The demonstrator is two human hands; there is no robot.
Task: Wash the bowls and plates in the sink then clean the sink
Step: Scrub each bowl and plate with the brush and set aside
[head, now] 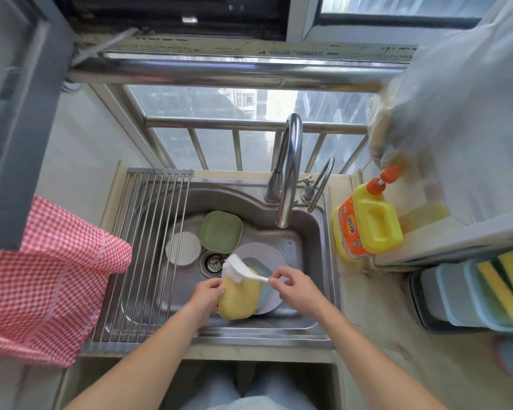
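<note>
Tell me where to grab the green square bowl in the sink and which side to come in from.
Grip the green bowl by its near right rim, thumb inside and fingers outside, coming from above. It sits upright and open, so the rim is the only free edge to pinch. The white round dish crowds its left side and the faucet overhangs its far right, so the side toward the drain looks clearest.

Both bare forearms reach forward, the left hand [207, 292] gripping with curled fingers, the right hand [290, 287] pinching.

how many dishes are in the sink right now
4, maybe more hidden: green dish at the back, white bowl left of it, grey plate by the drain, yellow dish held by the left hand.
</note>
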